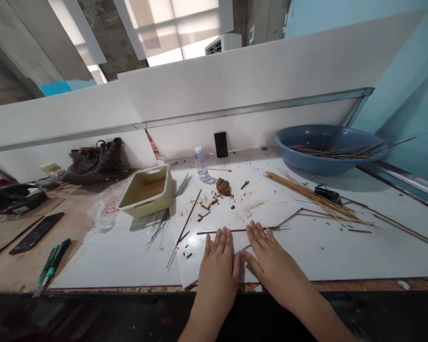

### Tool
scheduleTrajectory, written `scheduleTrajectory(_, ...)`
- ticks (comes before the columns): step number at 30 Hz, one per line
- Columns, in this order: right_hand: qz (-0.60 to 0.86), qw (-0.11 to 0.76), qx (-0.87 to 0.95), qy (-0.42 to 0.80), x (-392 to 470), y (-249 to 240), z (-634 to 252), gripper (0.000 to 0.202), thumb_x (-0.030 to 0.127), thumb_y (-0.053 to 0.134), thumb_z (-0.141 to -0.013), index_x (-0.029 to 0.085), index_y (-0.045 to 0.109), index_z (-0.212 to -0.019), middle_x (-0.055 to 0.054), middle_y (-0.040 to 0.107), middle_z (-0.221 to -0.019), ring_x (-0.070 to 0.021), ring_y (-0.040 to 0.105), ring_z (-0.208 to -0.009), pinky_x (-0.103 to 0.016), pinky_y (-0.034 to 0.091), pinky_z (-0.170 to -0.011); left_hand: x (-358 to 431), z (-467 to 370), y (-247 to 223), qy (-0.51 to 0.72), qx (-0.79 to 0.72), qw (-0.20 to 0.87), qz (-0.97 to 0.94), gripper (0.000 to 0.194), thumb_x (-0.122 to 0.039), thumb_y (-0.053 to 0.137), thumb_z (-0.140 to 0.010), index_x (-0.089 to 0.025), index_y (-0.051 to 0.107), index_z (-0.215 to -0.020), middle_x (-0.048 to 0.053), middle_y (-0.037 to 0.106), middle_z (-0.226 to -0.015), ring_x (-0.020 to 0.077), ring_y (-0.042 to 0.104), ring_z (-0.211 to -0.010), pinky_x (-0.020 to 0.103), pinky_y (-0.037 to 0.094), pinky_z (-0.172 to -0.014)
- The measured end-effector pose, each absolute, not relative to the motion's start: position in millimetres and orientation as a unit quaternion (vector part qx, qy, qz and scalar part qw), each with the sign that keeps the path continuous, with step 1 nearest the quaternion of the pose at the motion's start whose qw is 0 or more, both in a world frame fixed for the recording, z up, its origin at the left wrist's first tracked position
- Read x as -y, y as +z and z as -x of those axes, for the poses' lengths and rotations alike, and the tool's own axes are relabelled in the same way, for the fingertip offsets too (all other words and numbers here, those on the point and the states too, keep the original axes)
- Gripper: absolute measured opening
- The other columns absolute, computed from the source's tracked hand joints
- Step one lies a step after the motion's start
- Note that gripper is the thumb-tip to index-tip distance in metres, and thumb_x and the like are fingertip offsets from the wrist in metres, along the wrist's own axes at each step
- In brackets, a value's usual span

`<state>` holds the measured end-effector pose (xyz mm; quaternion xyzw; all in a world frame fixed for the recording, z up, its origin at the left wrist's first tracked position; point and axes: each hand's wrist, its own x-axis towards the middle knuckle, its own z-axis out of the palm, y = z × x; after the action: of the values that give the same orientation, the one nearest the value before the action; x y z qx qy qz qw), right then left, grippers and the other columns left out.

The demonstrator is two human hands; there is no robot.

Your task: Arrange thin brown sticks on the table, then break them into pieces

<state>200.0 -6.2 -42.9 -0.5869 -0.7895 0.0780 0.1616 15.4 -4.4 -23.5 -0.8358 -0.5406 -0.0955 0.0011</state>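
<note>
My left hand point(219, 266) lies flat on the white board, fingers stretched out and close together. Beside it, my right hand point(271, 263) is flat too, its thumb pointing toward the left one. Both sets of fingertips rest on a thin brown-coated stick point(238, 230) that runs crosswise; what lies under the fingers is hidden. Beyond the hands sits a lump of brown paste point(223, 187), with broken brown pieces point(207, 207) in front of it. Another brown-coated stick point(190, 216) lies slantwise to the left of my left hand.
A bundle of thin bamboo sticks point(306, 194) and a blue basin point(328, 166) are at right. A clear bottle point(201, 165), an upright phone point(221, 145) and a yellow-green tub point(148, 207) stand farther back. Green-and-black tools point(55, 259) lie at left near the table's front edge.
</note>
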Motion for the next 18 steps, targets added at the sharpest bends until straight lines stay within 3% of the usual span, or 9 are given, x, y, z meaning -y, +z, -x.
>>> scheduleTrajectory(6,0.600,0.137,0.783,0.090,-28,-23,-198,0.085,0.063,0.021,-0.113,-0.002,0.034,-0.167,-0.024,0.026,-0.175,-0.0313,0.023,-0.166,-0.054,0.022,-0.136,-23,-31,-7,-0.085,0.572,-0.006,0.816,0.055,-0.027,0.040,-0.112,-0.003,0.049,-0.161,0.019,0.051,-0.166,0.0303,0.042,-0.160,0.057,0.029,-0.136)
scheduleTrajectory(14,0.580,0.134,0.799,0.086,11,-30,-203,0.078,0.058,0.024,-0.114,0.004,0.034,-0.169,-0.019,0.029,-0.175,-0.0285,0.025,-0.166,-0.053,0.025,-0.136,8,-22,-18,-0.093,0.556,0.019,0.825,0.055,-0.027,0.041,-0.111,-0.006,0.049,-0.161,0.018,0.051,-0.166,0.0295,0.045,-0.158,0.054,0.035,-0.133)
scheduleTrajectory(18,0.590,0.105,0.793,0.110,-17,-14,-205,0.080,0.057,0.026,-0.114,-0.001,0.032,-0.168,-0.022,0.026,-0.175,-0.0306,0.022,-0.167,-0.055,0.020,-0.137,-14,-30,-1,-0.070,0.576,-0.006,0.815,0.054,-0.030,0.042,-0.113,-0.005,0.051,-0.160,0.019,0.052,-0.165,0.0304,0.045,-0.158,0.055,0.031,-0.134)
